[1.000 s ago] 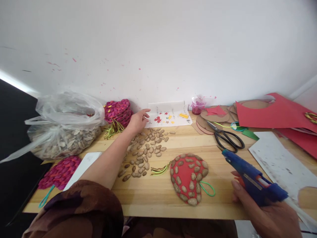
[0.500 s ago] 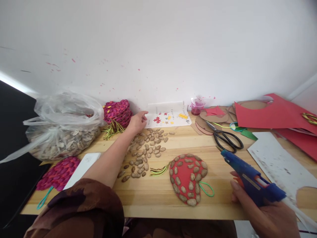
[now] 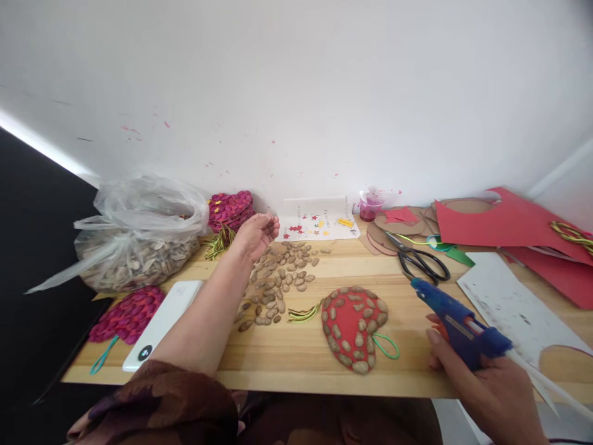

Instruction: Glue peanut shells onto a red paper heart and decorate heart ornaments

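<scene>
My right hand is wrapped round a blue glue gun, its tip pointing up and left and a white glue stick trailing from its back. My left hand hovers above the far side of the loose peanuts, with its fingers curled in. What lies inside those fingers, if anything, is hidden. Between my hands, a red heart-shaped piece lies on the table, peanuts round its edge and over part of its middle. It has a green cord loop and a yellow-green tassel.
Left: a plastic bag of peanut shells, a white power bank and a purple-red peanut-covered piece. Behind are similar stacked pieces, a sheet with paper stars and a cup. Scissors and red card lie right.
My left hand has lifted slightly and rolled, its fingers now curled instead of reaching forward. The camera view has shifted a little. My right hand still holds the glue gun.
</scene>
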